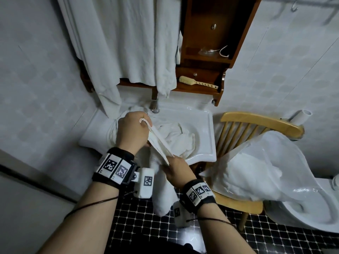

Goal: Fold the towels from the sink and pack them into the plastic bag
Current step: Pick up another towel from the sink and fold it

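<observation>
A white towel is stretched between both hands over the front edge of the sink. My left hand pinches its upper edge, and my right hand grips its lower edge; the rest of the cloth hangs down toward the floor. More crumpled white towels lie in the basin. A clear plastic bag with white towels inside rests open on a wooden chair to the right of the sink.
White towels hang above the sink from a wooden wall shelf that holds a brush. The tap stands at the basin's back. A toilet is at the right. The floor is black mosaic tile.
</observation>
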`<state>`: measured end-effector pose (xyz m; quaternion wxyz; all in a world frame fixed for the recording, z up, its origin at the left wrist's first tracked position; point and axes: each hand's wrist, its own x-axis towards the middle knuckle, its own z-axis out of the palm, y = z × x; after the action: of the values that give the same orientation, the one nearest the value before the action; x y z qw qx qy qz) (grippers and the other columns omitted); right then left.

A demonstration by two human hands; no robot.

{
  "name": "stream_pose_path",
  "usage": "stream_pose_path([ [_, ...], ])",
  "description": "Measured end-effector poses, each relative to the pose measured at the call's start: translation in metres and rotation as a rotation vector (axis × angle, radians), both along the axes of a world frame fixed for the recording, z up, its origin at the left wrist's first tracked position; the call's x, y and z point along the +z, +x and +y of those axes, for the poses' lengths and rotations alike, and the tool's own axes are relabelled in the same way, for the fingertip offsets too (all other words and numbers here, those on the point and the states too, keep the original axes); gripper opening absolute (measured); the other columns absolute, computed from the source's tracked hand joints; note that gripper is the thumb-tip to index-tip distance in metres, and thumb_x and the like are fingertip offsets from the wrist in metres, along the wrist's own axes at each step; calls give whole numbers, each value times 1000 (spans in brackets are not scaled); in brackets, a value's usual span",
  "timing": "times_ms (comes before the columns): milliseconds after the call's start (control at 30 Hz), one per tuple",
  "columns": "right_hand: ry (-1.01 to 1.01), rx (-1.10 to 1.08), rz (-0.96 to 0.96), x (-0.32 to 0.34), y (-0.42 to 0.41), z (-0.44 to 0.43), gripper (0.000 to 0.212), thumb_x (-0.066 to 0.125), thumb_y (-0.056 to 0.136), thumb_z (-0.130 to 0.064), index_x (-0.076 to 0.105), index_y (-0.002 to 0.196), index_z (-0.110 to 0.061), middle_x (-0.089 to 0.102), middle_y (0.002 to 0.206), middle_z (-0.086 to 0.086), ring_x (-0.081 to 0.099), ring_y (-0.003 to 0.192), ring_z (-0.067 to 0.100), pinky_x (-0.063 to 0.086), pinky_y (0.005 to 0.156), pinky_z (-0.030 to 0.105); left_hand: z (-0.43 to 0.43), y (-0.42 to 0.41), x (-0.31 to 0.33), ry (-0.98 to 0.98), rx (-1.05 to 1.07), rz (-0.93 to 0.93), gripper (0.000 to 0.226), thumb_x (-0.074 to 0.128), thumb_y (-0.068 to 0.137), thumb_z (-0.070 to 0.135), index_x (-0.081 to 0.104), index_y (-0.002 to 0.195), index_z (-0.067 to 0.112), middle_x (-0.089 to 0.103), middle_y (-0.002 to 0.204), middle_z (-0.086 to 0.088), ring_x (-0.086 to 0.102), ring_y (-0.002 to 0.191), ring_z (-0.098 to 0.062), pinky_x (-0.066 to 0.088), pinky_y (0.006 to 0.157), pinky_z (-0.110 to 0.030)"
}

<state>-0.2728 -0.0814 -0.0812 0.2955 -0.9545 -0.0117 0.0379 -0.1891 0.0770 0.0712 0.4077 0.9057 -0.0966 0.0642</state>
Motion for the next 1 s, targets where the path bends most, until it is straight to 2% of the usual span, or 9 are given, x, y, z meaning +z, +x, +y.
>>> stream_pose_path([
  [67,40,-16,20,-2,2,-14,7,58,98,-13,58,105,-16,64,100,18,61,97,39,39,75,34,7,4,-1,53,46,-20,42,44,84,-7,73,71,20,69,72,-4,68,77,-34,60,69,-40],
  [167,83,-62,40,10,-2,-33,40,51,93,-16,55,133,-21,55,105,9,58,99,34,47,88,39,10,8,-3,103,126,-11,44,45,84,-6,74,73,25,72,81,-9,65,84,-36,57,73,-39],
  [300,13,-141,-56,28,-4,-54,49,46,85,-20,61,132,-16,62,112,13,64,101,39,52,85,42,8,10,-3,70,185,50,42,46,82,-2,77,76,26,72,76,-8,70,78,-36,63,71,-42],
  [433,-84,-175,-88,45,-6,-74,53,54,81,-17,67,132,-25,73,124,5,66,113,35,56,89,43,5,11,-4,37,196,142,41,49,89,-4,76,74,22,72,67,-9,73,51,-25,66,62,-41],
  [633,-160,-226,-182,60,-2,-81,62,56,79,-12,42,136,-34,65,73,5,62,68,39,49,57,41,6,15,-2,97,209,234,31,46,88,3,74,79,13,69,51,-6,72,49,-19,63,66,-35],
  [667,-191,-219,-189,60,-2,-79,58,55,80,-14,47,134,-35,65,72,5,61,67,37,47,56,39,7,15,-1,83,212,255,31,45,89,4,73,78,10,69,50,-6,71,47,-18,62,64,-34],
  [767,-316,-275,-123,64,0,-73,3,55,83,-21,52,82,-20,59,69,4,64,75,40,37,58,35,15,19,-5,-2,220,354,26,48,86,7,71,74,3,73,61,-12,74,52,-24,63,57,-34],
  [867,-313,-355,-96,65,3,-70,11,55,81,-25,53,74,-16,62,71,7,63,75,41,35,60,35,26,26,-12,-147,242,451,32,51,76,25,74,82,3,77,72,-13,79,73,-35,65,79,-48],
  [1000,-255,-335,-173,67,4,-71,13,45,76,-28,52,70,-19,56,68,9,61,79,40,31,70,39,36,26,-18,-86,111,462,17,63,76,13,79,82,11,79,78,-2,79,80,-24,65,81,-45],
])
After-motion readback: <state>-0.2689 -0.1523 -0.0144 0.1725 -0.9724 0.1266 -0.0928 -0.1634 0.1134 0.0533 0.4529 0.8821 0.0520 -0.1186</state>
